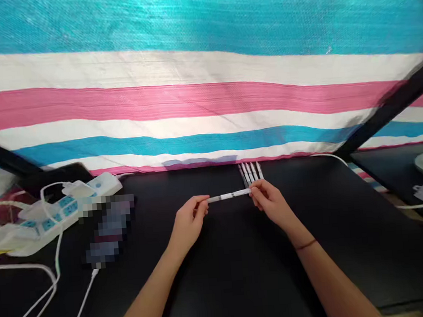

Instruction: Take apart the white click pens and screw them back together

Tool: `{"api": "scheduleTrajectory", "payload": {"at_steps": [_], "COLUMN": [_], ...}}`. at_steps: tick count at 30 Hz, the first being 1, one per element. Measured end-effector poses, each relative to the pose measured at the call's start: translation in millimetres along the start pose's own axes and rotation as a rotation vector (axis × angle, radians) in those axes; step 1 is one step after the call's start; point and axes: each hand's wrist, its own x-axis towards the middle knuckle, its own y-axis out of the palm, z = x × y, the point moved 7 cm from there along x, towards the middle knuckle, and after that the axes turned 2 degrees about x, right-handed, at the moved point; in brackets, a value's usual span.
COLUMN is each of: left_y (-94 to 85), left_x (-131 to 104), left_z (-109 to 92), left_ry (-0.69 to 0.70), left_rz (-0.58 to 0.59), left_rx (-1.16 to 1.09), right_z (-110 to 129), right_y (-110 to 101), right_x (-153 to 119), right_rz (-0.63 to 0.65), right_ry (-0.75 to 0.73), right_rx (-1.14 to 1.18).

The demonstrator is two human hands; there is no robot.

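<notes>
Head view: left hand (191, 217) and right hand (270, 202) each pinch one end of a white pen (229, 196), held nearly level over the black worktop (227, 278); beyond the right hand, similar pens (253, 171) lie side by side; a power strip (68, 207) sits leftward.

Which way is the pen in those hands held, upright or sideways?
Sideways: the white pen stretches between the left hand and the right hand, with one end gripped by each.
</notes>
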Motion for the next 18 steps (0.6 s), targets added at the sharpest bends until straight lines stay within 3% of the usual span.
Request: {"api": "scheduleTrajectory", "payload": {"at_steps": [5,9,15,18], "left_y": [0.0,0.2,-1.3,-4.7], "left_x": [-3,-3,1,4], "left_z": [-3,-3,5,13], "left_ry": [0.009,0.002,-0.057,-0.112], "left_rz": [-0.001,0.005,-0.014,-0.052], "left_rx": [-0.006,-0.010,-0.064,-0.148], "right_z": [-1,1,-2,-2], "right_y": [-10,-10,-5,-14], "right_x": [0,-2,1,4], "right_rz": [-0.139,-0.102,-0.046,-0.125], "right_ry": [0.039,0.035,0.024,-0.002], "right_rx": [-0.120,-0.252,0.026,0.112]}}
